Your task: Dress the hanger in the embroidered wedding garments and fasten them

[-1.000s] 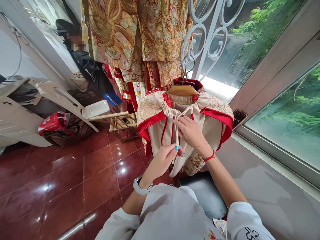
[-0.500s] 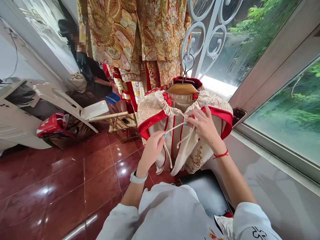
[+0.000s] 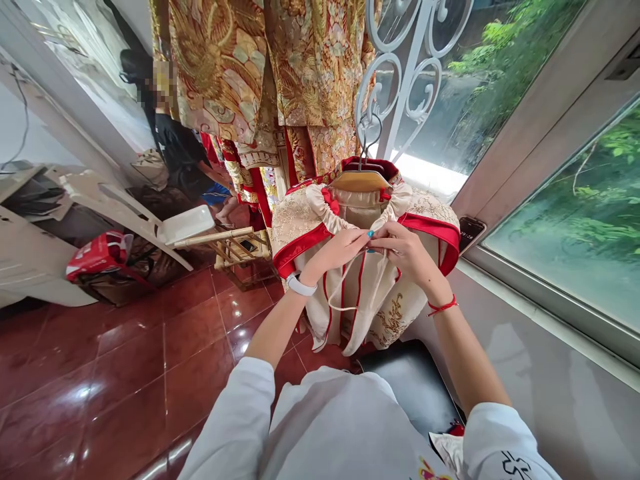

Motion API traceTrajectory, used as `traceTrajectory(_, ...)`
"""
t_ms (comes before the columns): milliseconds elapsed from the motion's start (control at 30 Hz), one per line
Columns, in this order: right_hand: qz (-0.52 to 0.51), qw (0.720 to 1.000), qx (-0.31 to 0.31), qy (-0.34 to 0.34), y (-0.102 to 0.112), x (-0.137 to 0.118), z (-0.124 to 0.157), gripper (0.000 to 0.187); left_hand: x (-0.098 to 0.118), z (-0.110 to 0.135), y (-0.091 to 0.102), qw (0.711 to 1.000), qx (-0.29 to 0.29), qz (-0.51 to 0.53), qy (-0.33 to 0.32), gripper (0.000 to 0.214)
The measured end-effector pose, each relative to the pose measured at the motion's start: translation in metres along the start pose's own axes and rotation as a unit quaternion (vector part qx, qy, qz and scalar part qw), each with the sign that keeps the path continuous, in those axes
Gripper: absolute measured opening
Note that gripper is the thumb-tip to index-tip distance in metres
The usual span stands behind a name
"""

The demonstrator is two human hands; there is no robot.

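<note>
A cream garment with red trim and gold embroidery (image 3: 393, 320) hangs in front of me on a wooden hanger (image 3: 361, 180). Its gathered collar carries a cream drawstring (image 3: 345, 308) that loops down below my hands. At the collar's front, my left hand (image 3: 343, 248) pinches the cord with its fingertips. My right hand (image 3: 400, 248) meets it there, fingers closed on the cord as well. The fingertips of both hands touch, and they hide the spot where the cord ends cross. The loose part of the cord hangs against the garment's front.
Gold embroidered garments (image 3: 320, 73) hang behind. A phone (image 3: 471, 232) leans by the window ledge on the right. To the left are a bamboo stool (image 3: 245, 257), a white chair (image 3: 185, 225), a red bag (image 3: 100, 255) and a seated person (image 3: 177, 153). A black seat (image 3: 415, 380) is below.
My left hand has moved up and right from the stretched cord to meet my right hand at the collar. The cord, taut before, now hangs in a slack loop.
</note>
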State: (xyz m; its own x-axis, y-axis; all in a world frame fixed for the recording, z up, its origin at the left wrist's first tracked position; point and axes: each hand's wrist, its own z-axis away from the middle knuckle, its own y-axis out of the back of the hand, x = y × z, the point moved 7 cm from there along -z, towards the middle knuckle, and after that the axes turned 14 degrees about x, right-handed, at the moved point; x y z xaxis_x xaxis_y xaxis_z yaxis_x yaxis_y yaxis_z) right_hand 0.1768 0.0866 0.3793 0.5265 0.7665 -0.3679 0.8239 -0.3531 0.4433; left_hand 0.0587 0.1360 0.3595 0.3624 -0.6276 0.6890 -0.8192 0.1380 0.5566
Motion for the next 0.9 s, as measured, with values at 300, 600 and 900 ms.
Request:
traceTrajectory(300,0.004,0.999,0.015,0.028,-0.002,-0.006,-0.002,0.035,-0.024,0.001,0.002,0.991,-0.024,0.097,0.094,0.039)
traceTrajectory(600,-0.040,0.998,0.026,-0.043,0.002,0.003,0.020,0.046,-0.011,0.024,0.086,0.798,0.261,0.524,0.143,0.019)
traceTrajectory(900,0.003,0.977,-0.005,-0.214,0.031,0.064,0.051,0.061,-0.086,0.110,0.204,0.707,0.516,0.480,0.060,0.028)
